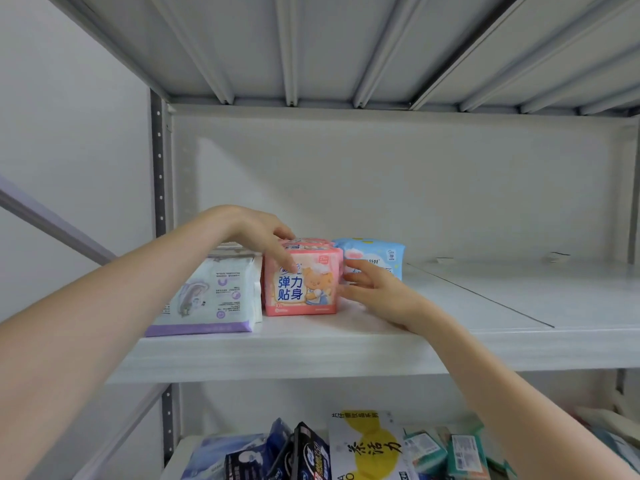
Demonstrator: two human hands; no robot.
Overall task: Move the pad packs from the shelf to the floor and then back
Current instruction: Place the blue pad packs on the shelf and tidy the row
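Note:
A pink pad pack (304, 289) with a cartoon cat stands on the grey metal shelf (346, 348). To its left lies a white and purple pad pack (211, 299). Behind it on the right stands a light blue pad pack (374, 254). My left hand (263, 233) rests over the pink pack's top left corner, fingers spread on its top and front. My right hand (374, 292) touches the pink pack's right side with fingers apart. Neither hand has lifted the pack off the shelf.
The right half of the shelf (519, 296) is bare, with a seam across it. A shelf below holds several dark blue, yellow and teal packs (363, 448). A grey upright post (159, 174) stands at the left, and another shelf board (346, 46) hangs overhead.

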